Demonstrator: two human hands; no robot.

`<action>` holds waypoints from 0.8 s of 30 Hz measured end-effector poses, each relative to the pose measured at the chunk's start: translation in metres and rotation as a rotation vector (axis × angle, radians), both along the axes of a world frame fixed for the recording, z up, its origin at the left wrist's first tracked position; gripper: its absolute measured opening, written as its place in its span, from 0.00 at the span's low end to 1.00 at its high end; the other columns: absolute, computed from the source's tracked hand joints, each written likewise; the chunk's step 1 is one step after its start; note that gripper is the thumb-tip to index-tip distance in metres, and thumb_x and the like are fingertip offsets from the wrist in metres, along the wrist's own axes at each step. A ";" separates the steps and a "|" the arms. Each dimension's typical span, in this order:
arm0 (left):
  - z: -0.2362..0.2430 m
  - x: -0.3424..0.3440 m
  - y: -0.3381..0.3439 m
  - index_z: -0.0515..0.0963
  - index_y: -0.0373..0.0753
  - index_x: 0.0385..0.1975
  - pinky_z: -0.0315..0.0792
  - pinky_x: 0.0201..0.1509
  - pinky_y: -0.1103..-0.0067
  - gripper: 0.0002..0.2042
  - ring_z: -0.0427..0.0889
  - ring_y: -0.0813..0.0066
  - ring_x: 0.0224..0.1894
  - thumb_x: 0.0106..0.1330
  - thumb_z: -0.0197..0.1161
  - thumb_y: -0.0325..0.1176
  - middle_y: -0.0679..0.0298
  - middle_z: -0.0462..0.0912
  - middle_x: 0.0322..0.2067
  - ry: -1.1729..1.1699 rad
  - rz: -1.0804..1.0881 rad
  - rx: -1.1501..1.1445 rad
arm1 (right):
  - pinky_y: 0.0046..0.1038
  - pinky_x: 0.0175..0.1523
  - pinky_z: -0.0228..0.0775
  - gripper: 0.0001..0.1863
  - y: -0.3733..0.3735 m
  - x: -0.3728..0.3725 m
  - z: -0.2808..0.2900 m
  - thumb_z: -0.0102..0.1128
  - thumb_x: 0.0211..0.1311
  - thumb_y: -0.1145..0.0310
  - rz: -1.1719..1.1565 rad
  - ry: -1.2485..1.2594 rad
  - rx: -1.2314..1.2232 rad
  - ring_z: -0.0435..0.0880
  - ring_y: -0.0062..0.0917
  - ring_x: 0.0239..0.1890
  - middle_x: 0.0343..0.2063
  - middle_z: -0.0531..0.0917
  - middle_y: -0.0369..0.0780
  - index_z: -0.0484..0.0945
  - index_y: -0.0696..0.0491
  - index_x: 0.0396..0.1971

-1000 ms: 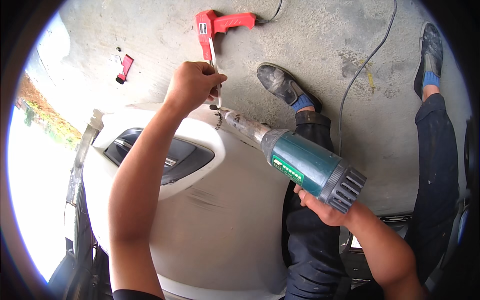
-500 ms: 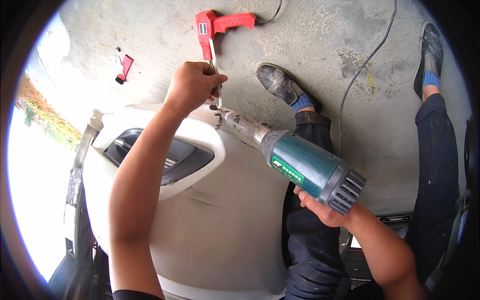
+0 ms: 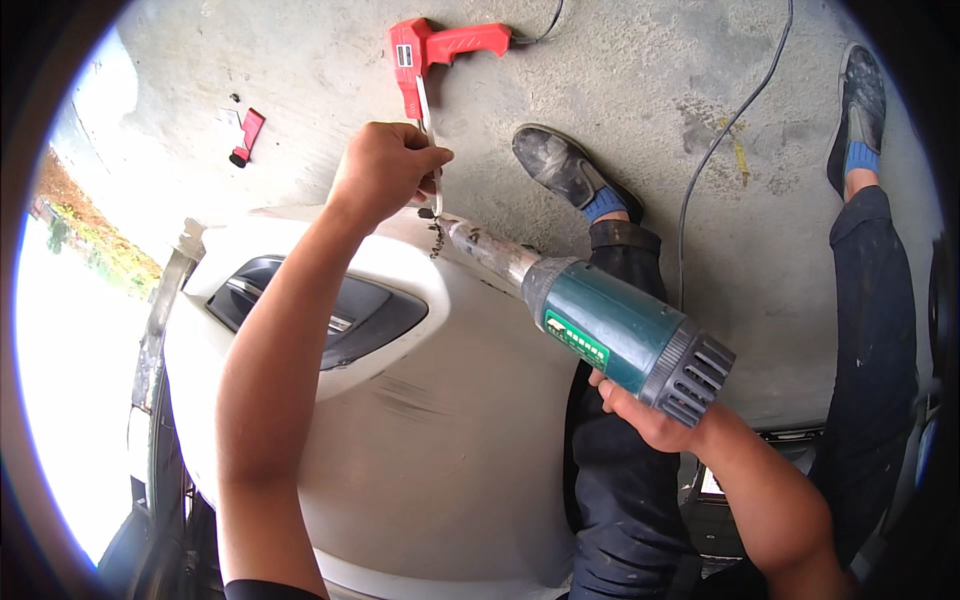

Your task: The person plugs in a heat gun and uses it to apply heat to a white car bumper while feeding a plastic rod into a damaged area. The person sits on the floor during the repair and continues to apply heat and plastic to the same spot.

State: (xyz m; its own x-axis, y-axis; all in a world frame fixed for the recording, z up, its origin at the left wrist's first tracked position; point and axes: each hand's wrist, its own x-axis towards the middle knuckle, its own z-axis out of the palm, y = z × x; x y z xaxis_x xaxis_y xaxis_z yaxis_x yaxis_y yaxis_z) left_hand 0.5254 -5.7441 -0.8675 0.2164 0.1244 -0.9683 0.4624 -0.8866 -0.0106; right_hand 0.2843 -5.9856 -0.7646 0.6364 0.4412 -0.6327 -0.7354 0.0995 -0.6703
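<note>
My left hand [image 3: 390, 170] is closed, pinching a thin white rod [image 3: 438, 190] whose lower end meets a dark, ragged crack [image 3: 436, 238] on the edge of a white car bumper [image 3: 440, 420]. The green heat gun [image 3: 610, 325] is in my right hand [image 3: 645, 420], its long, stained metal nozzle angled up-left with the tip at the crack beside the rod. Dark scuffs mark the bumper below a black trim insert [image 3: 370, 310], which my left forearm partly covers.
A red tool with a pistol grip [image 3: 460, 42] and cord lies on the concrete floor [image 3: 660, 90] at the top, a small red-handled tool [image 3: 250, 135] to its left. My legs and grey shoes [image 3: 560, 165] flank a dark cable [image 3: 720, 140]. Bright outdoor ground is at far left.
</note>
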 end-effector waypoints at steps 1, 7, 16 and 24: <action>0.000 0.000 0.000 0.80 0.29 0.27 0.75 0.22 0.85 0.09 0.79 0.83 0.19 0.60 0.67 0.30 0.63 0.81 0.18 0.000 -0.001 0.001 | 0.38 0.40 0.73 0.09 0.000 -0.001 0.000 0.67 0.48 0.74 -0.001 -0.009 -0.002 0.80 0.35 0.34 0.32 0.80 0.40 0.80 0.53 0.32; 0.001 -0.001 0.000 0.80 0.29 0.28 0.75 0.22 0.85 0.08 0.79 0.83 0.19 0.60 0.67 0.30 0.63 0.80 0.18 0.001 0.015 0.006 | 0.38 0.40 0.73 0.09 -0.001 -0.002 -0.004 0.67 0.48 0.74 -0.002 -0.187 -0.069 0.80 0.35 0.33 0.32 0.80 0.40 0.80 0.53 0.31; 0.001 -0.001 -0.001 0.80 0.29 0.28 0.74 0.21 0.85 0.09 0.79 0.83 0.18 0.60 0.67 0.31 0.63 0.80 0.18 0.003 0.006 0.008 | 0.38 0.40 0.73 0.09 -0.002 0.001 -0.002 0.67 0.48 0.73 0.022 -0.170 -0.057 0.80 0.35 0.34 0.32 0.80 0.40 0.80 0.53 0.31; 0.001 -0.002 0.000 0.80 0.29 0.28 0.74 0.21 0.85 0.09 0.79 0.82 0.18 0.59 0.67 0.31 0.63 0.81 0.18 0.005 0.000 0.013 | 0.32 0.37 0.76 0.05 -0.006 0.014 0.004 0.56 0.55 0.77 0.013 0.080 0.054 0.81 0.29 0.32 0.32 0.80 0.42 0.78 0.58 0.32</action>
